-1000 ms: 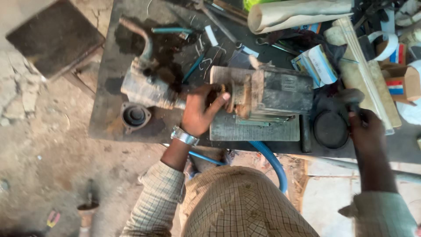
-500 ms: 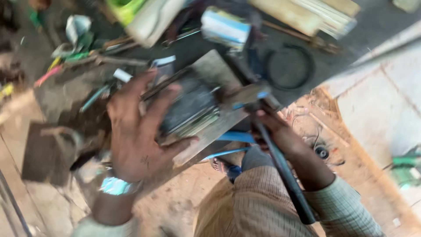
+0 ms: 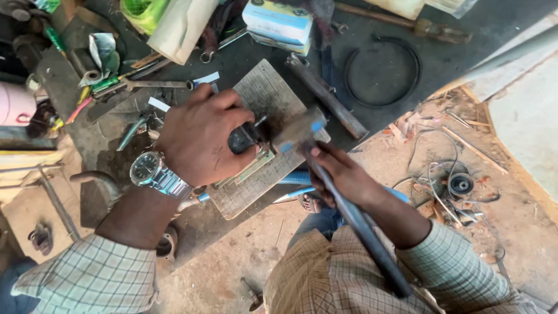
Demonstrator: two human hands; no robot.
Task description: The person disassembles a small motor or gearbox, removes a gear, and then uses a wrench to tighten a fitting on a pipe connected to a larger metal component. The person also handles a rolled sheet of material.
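Left hand (image 3: 200,136) fingers curl down over a small dark metal part (image 3: 243,139), pinning it on the grey slab (image 3: 273,93) atop the desk (image 3: 476,23); right hand (image 3: 340,174) fingers wrap the hammer (image 3: 325,168) handle, head touching the part

Dull metal hammer (image 3: 302,132), rough scored board (image 3: 264,99), shiny steel watch (image 3: 152,172)

Likely workshop — cluttered workbench (image 3: 465,29), hammer (image 3: 302,132), scattered tools
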